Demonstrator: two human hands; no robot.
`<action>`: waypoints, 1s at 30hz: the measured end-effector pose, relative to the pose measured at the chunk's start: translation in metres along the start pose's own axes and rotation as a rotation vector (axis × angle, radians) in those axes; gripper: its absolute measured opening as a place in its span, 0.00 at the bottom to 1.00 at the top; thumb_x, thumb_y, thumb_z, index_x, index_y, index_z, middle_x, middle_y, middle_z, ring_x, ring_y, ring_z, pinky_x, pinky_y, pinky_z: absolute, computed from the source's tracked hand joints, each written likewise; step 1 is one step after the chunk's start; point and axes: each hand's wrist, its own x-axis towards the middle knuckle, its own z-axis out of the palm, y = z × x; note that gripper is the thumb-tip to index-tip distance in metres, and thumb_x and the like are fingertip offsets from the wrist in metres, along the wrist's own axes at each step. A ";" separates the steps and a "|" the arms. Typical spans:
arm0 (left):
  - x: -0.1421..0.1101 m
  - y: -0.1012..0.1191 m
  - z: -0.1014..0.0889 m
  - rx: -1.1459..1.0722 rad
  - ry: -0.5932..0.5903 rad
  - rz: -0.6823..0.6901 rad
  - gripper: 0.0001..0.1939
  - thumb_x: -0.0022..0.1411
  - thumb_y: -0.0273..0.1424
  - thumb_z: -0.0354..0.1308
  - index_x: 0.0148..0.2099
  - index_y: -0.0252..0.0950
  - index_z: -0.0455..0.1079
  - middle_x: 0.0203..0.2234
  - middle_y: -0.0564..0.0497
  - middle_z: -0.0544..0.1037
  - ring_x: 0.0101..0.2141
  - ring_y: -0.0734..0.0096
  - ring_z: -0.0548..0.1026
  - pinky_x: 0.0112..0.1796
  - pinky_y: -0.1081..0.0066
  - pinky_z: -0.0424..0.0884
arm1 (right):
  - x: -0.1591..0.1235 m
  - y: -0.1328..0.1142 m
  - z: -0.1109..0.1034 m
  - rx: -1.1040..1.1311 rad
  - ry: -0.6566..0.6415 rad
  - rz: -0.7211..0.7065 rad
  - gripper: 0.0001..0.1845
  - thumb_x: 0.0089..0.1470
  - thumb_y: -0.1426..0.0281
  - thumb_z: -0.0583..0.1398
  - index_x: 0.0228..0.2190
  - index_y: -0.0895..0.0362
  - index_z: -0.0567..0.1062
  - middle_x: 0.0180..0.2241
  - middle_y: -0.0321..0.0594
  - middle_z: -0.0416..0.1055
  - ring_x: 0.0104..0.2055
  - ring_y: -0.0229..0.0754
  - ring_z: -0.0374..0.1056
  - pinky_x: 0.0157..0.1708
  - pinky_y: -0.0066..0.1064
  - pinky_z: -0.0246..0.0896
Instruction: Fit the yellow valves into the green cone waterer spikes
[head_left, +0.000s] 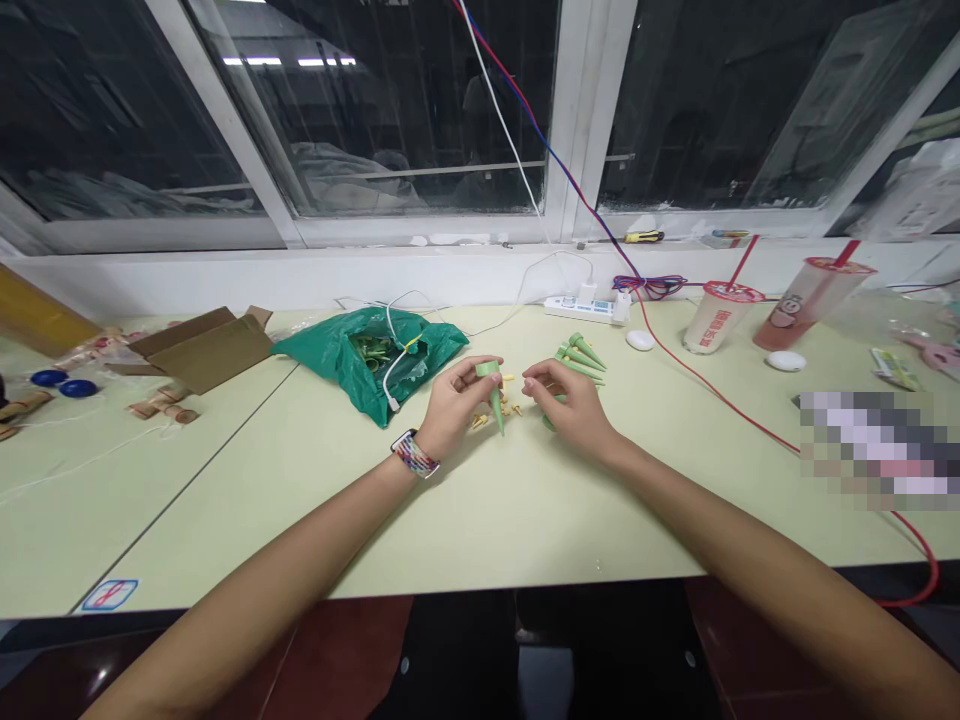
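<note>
Green spike (pixel 496 408), held point-down in the left hand (pixel 452 405) over the table (pixel 457 530), looks light and stiff; its wide top (pixel 487 369) seems the best hold. From here, I can't tell the right hand's (pixel 576 408) grip.

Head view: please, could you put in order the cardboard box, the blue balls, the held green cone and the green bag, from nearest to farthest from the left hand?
From the left hand:
1. Green cone, held in it.
2. Green bag, just beyond, leftward.
3. Cardboard box, farther left.
4. Blue balls, far left.
</note>
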 end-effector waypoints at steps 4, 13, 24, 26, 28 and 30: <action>0.007 -0.010 -0.007 -0.114 0.058 -0.014 0.24 0.57 0.40 0.72 0.53 0.35 0.79 0.35 0.48 0.80 0.34 0.68 0.79 0.37 0.69 0.76 | 0.000 0.010 -0.008 -0.600 -0.138 -0.249 0.08 0.65 0.73 0.58 0.39 0.56 0.79 0.39 0.46 0.78 0.47 0.50 0.70 0.49 0.44 0.67; 0.008 -0.010 -0.008 -0.101 0.061 -0.059 0.24 0.54 0.38 0.74 0.51 0.35 0.78 0.28 0.52 0.78 0.32 0.68 0.79 0.34 0.71 0.74 | 0.003 0.024 -0.011 -0.837 -0.397 -0.442 0.17 0.63 0.82 0.55 0.43 0.57 0.81 0.45 0.47 0.80 0.59 0.53 0.65 0.58 0.47 0.61; 0.007 -0.015 -0.011 -0.108 0.024 -0.088 0.25 0.54 0.38 0.75 0.52 0.37 0.76 0.30 0.52 0.78 0.32 0.70 0.78 0.33 0.73 0.73 | 0.001 0.023 -0.010 -0.881 -0.426 -0.468 0.17 0.64 0.83 0.54 0.44 0.57 0.80 0.44 0.47 0.79 0.52 0.50 0.66 0.54 0.41 0.61; 0.007 -0.014 -0.010 -0.114 0.023 -0.095 0.26 0.53 0.38 0.75 0.52 0.37 0.76 0.30 0.52 0.78 0.32 0.70 0.78 0.32 0.73 0.72 | 0.001 0.022 -0.010 -0.922 -0.419 -0.454 0.16 0.65 0.82 0.54 0.43 0.57 0.80 0.42 0.47 0.77 0.50 0.50 0.66 0.51 0.40 0.60; 0.007 -0.014 -0.009 -0.126 0.024 -0.105 0.26 0.52 0.37 0.76 0.52 0.36 0.76 0.30 0.52 0.78 0.31 0.71 0.77 0.32 0.73 0.72 | 0.001 0.022 -0.011 -0.973 -0.405 -0.441 0.15 0.66 0.80 0.54 0.41 0.56 0.80 0.41 0.48 0.75 0.47 0.50 0.65 0.48 0.40 0.60; 0.007 -0.013 -0.008 -0.143 0.030 -0.126 0.25 0.52 0.36 0.76 0.51 0.36 0.76 0.29 0.52 0.78 0.30 0.72 0.77 0.31 0.74 0.71 | 0.001 0.022 -0.011 -1.005 -0.396 -0.434 0.14 0.67 0.78 0.54 0.40 0.56 0.80 0.41 0.48 0.73 0.46 0.50 0.63 0.47 0.39 0.59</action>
